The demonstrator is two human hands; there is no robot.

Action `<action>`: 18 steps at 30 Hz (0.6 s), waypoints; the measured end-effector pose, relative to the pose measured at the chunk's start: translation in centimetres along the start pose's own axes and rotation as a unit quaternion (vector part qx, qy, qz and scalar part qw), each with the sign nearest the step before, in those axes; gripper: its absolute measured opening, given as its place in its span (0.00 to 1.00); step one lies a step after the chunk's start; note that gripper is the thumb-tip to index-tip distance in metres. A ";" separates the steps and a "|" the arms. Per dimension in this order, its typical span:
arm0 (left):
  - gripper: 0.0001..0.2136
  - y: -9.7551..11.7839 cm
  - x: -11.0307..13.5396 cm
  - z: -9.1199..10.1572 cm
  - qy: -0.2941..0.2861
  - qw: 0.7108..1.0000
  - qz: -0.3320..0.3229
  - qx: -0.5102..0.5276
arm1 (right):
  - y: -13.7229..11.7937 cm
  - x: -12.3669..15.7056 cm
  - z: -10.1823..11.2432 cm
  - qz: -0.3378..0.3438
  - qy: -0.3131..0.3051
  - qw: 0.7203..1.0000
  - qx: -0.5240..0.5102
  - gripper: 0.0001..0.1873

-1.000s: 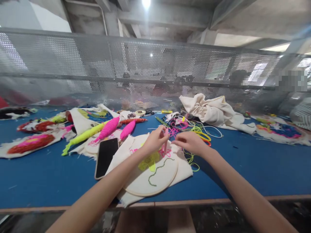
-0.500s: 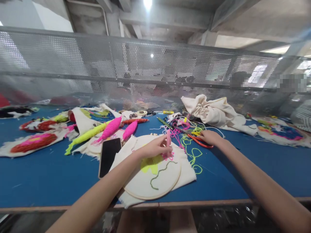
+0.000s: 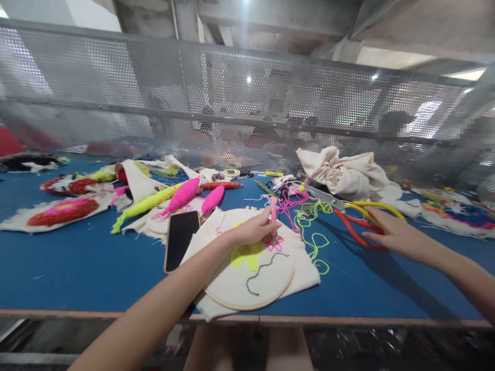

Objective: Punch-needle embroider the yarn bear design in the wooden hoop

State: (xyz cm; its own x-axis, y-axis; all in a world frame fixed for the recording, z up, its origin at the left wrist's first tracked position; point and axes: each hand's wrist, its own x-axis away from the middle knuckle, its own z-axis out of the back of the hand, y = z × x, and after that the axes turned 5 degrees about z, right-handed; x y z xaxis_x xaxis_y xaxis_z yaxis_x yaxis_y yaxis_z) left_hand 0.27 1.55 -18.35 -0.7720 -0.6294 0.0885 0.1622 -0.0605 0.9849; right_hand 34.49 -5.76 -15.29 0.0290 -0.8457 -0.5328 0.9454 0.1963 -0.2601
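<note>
- Pinches the pink tool (image 3: 274, 219) upright between the fingers of the left hand (image 3: 255, 228), over the 1 o'clock part of the hoop (image 3: 253, 308), by the stitched pink outline (image 3: 277, 245); cannot tell about contact at the tip.
- Grips the scissors (image 3: 340, 207) by the handles with the right hand (image 3: 402, 238), with fingers bent about the yellow and orange loops and blades aimed at 10 o'clock.
- Keeps the scissors at 2 o'clock from the hoop, well apart from the left hand.
- Has the hoop on white cloth (image 3: 307, 273) at the near edge of the counter (image 3: 77, 273), with a yellow patch (image 3: 247, 256) near its middle and a dark green line (image 3: 266, 265) at 4 o'clock.
- Also from the hoop: phone (image 3: 182, 241) just past 9 o'clock; pink spindle (image 3: 184, 195) between 10 and 11; pink thread (image 3: 288, 205) at 1; cream bundle (image 3: 342, 172) between 1 and 2.
</note>
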 end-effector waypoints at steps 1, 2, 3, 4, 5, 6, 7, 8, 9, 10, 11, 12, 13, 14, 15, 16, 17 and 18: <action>0.17 0.0 0.0 0.0 0.002 1.000 -0.002 0.002 | -0.2 0.9 0.8 -0.033 -0.021 0.998 0.048 0.19; 0.17 -0.1 -0.1 0.0 0.006 1.000 -0.004 0.004 | -0.6 1.8 1.6 -0.076 -0.036 0.993 0.079 0.18; 0.16 -0.2 -0.1 0.1 0.011 1.000 -0.006 0.007 | -0.9 2.7 2.3 -0.107 -0.063 0.989 0.076 0.17; 0.16 -0.2 -0.1 0.1 0.017 1.000 -0.006 0.011 | -1.4 3.6 2.9 -0.124 -0.087 0.987 0.053 0.18; 0.15 -0.3 -0.2 0.1 0.025 1.000 -0.006 0.014 | -1.9 4.5 3.4 -0.136 -0.110 0.984 0.033 0.20; 0.14 -0.4 -0.2 0.2 0.033 0.999 -0.004 0.015 | -2.5 5.3 3.8 -0.143 -0.141 0.979 0.021 0.23; 0.14 -0.4 -0.2 0.2 0.038 0.999 -0.002 0.015 | -3.1 6.2 4.0 -0.153 -0.167 0.974 0.023 0.27; 0.14 -0.3 -0.2 0.2 0.043 0.999 0.000 0.014 | -3.7 7.0 4.1 -0.168 -0.190 0.966 0.042 0.30; 0.13 -0.3 -0.2 0.2 0.048 0.999 0.003 0.013 | -4.3 7.7 4.1 -0.167 -0.209 0.962 0.059 0.31; 0.13 -0.2 -0.2 0.1 0.053 0.998 0.007 0.013 | -4.7 8.3 4.0 -0.160 -0.219 0.960 0.073 0.31; 0.13 0.0 -0.2 0.1 0.060 0.998 0.013 0.015 | -5.1 8.8 3.8 -0.149 -0.226 0.959 0.080 0.31; 0.13 0.1 -0.2 0.1 0.068 0.997 0.020 0.019 | -5.5 9.2 3.7 -0.135 -0.230 0.961 0.077 0.31; 0.12 0.2 -0.2 0.0 0.076 0.996 0.027 0.023 | -5.7 9.5 3.5 -0.121 -0.233 0.963 0.068 0.30; 0.12 0.3 -0.2 0.0 0.083 0.996 0.033 0.028 | -5.9 9.7 3.3 -0.109 -0.236 0.964 0.057 0.30; 0.12 0.4 -0.2 0.0 0.089 0.995 0.038 0.032 | -6.0 9.9 3.2 -0.099 -0.242 0.964 0.048 0.29; 0.12 0.4 -0.1 0.0 0.095 0.994 0.041 0.034 | -6.1 9.9 3.0 -0.089 -0.250 0.963 0.042 0.29; 0.12 0.4 -0.1 0.0 0.100 0.993 0.042 0.035 | -6.2 9.9 2.8 -0.076 -0.256 0.963 0.040 0.28; 0.12 0.5 -0.1 0.1 0.104 0.993 0.044 0.033 | -6.3 9.9 2.6 -0.062 -0.260 0.963 0.043 0.28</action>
State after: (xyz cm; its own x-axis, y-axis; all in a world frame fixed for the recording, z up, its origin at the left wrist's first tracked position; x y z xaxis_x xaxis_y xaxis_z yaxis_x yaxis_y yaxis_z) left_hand 0.40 1.63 -17.91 -0.6125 -0.7764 0.1488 0.1774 0.0484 0.9829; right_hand 29.68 -16.65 -16.88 0.0510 -0.9985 -0.0209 0.9746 0.0543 -0.2171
